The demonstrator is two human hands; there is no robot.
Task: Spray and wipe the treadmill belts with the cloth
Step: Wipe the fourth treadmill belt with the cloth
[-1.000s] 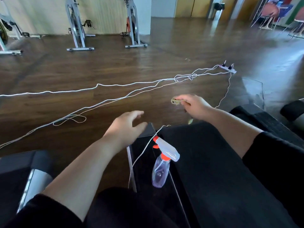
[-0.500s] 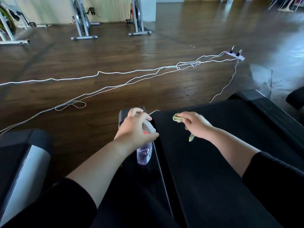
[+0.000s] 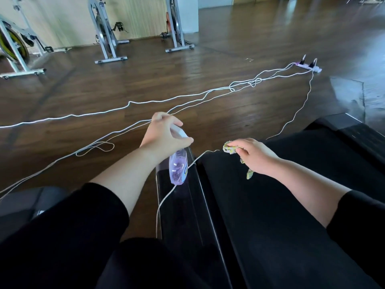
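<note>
Two hands engaged mid-frame: left hand (image 3: 164, 136) grips the clear purple plastic spray bottle (image 3: 178, 167) by its white head over the glossy black side rail (image 3: 183, 205), right hand (image 3: 253, 156) pinches the crumpled yellow-green cloth (image 3: 229, 148) over the black treadmill belt (image 3: 281, 205), evidently staged for spray-then-wipe.

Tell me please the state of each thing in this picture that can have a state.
Spray bottle, upright, holds purple liquid, gripped at its head by the left hand.
Cloth, crumpled, pinched in the right hand over the treadmill belt.
Power strip, on the floor, two plugs in it.
Treadmill belt, dark; wet or dry cannot be told.
</note>
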